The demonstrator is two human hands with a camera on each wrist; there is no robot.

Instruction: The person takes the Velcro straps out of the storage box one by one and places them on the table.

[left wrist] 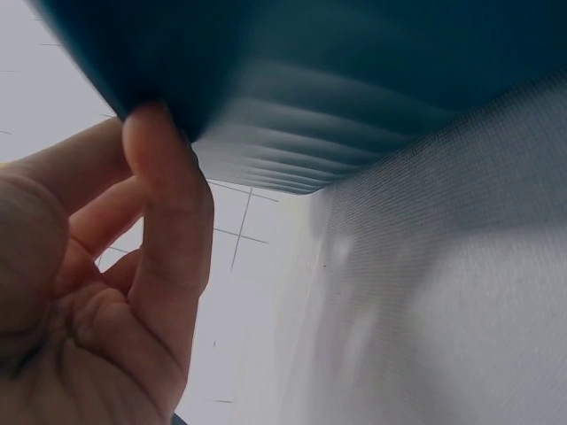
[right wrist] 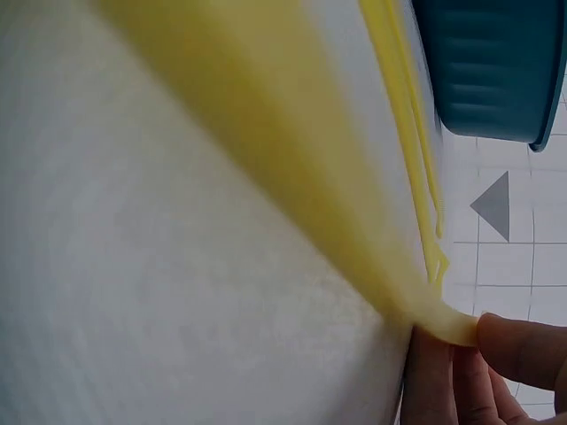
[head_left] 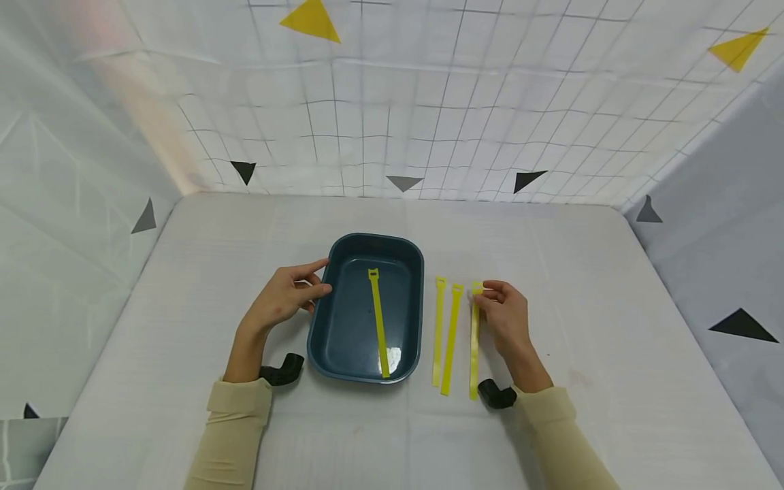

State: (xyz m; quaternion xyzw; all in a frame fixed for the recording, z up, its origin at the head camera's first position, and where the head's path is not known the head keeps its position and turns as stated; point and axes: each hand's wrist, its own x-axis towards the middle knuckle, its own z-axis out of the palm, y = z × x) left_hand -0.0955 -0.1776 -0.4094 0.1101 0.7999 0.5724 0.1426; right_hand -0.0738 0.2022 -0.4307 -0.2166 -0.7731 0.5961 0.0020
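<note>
Rightmost yellow strap point(head_left: 474, 347) in right hand point(head_left: 505, 316)

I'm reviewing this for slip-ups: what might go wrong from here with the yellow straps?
The right hand pinches one strap near its end, so it might slip or swing. Two loose straps lie close by and could get nudged. The left hand touches the tray; a tug might shift it.

A narrow lane separates the dark-blue rectangular plastic tray point(head_left: 346, 327) from the flat yellow strap point(head_left: 437, 332) nearest its right. The left hand point(head_left: 283, 296) obstructs the left rim; the far rim is accessible.
</note>
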